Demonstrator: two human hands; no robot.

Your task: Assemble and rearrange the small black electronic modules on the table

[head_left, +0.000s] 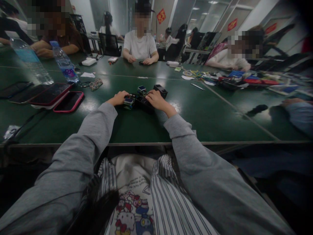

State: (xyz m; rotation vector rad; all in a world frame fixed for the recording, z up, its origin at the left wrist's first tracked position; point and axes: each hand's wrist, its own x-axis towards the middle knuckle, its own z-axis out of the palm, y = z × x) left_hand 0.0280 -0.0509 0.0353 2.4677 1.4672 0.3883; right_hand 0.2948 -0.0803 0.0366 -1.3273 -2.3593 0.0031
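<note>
On the green table, my left hand (120,98) is closed, its fingertips at the edge of a small circuit board with a little screen (128,102). My right hand (156,99) bends over a black plastic case (144,105), fingers closed on its upper side; the fingertips are partly hidden. A second small screen module (141,88) sits just beyond, between the hands. Behind my right hand is another black boxy device (160,88). Wires and fine parts between the hands are too small to make out.
At left are a large water bottle (33,63), a smaller bottle (65,63), a red-rimmed phone (68,102) and other flat devices. A tangle of cables (195,73) and bags lies at right, near a pen (197,86). Several people sit around the table.
</note>
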